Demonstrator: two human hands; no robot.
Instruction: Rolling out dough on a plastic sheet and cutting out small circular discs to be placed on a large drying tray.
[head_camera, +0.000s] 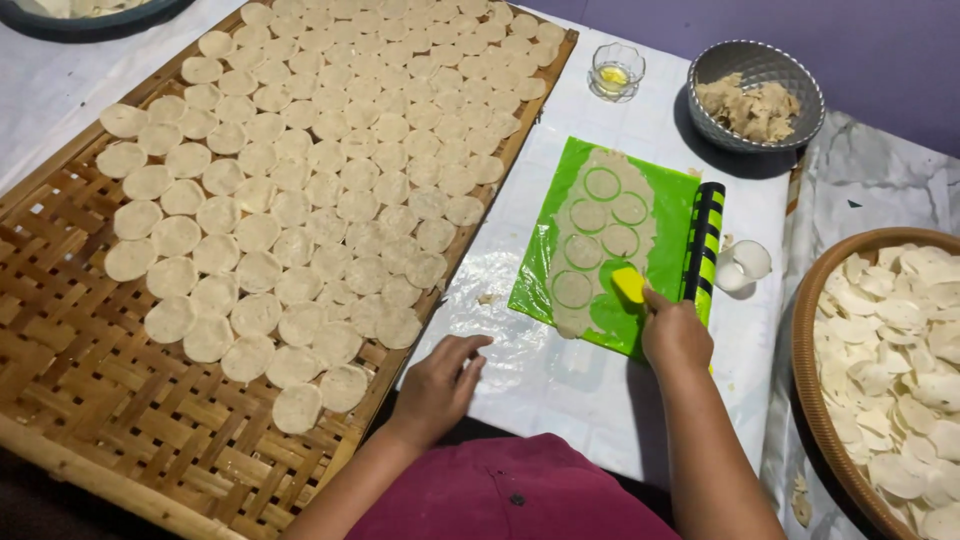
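Right hand (675, 335) has its fingers pinched narrow around a small yellow cutter (629, 284), pressing it down at the near right edge of the dough sheet (600, 235). Left hand (440, 385) holds nothing, fingers loosely spread and resting on the white cover (560, 380) just beside the near corner of the bamboo tray (90, 400).

The dough lies rolled thin on a green mat (670, 210), with six round cuts already stamped in it, still sitting in place. A black and yellow roller (703, 240) lies along the mat's right edge, touching it.

If you ask me, the trick here is to press straight down and give a tiny twist so the round comes away clean, and to set each cut right next to the last so less dough goes to scrap. That free hand would probably do better pinning the mat so it doesn't slide.

Further out: the tray is mostly covered in flat dough rounds (330, 180), packed edge to edge. A small glass dish (616, 70) with something yellow and a metal bowl (757, 95) of dough scraps sit past the mat. A round basket (815, 380) of pale dried pieces is off to the right, and a little white cup (745, 265) sits near the roller.
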